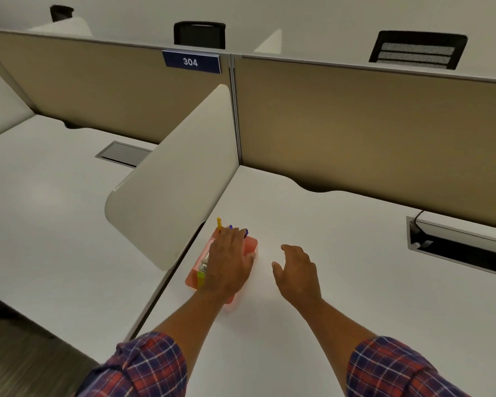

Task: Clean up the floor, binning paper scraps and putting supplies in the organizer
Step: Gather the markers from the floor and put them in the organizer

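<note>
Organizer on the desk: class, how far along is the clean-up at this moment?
Looks done: the pink organizer stands on the white desk with supplies in it, including a yellow item. In hand: the left hand lies over the organizer; the right hand hovers open beside it. Left: unknown; only a strip of floor shows, without visible scraps.

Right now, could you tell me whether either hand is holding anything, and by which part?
The left hand lies over the top of the translucent pink plastic organizer; a grip cannot be told. The right hand is open and empty.
</note>
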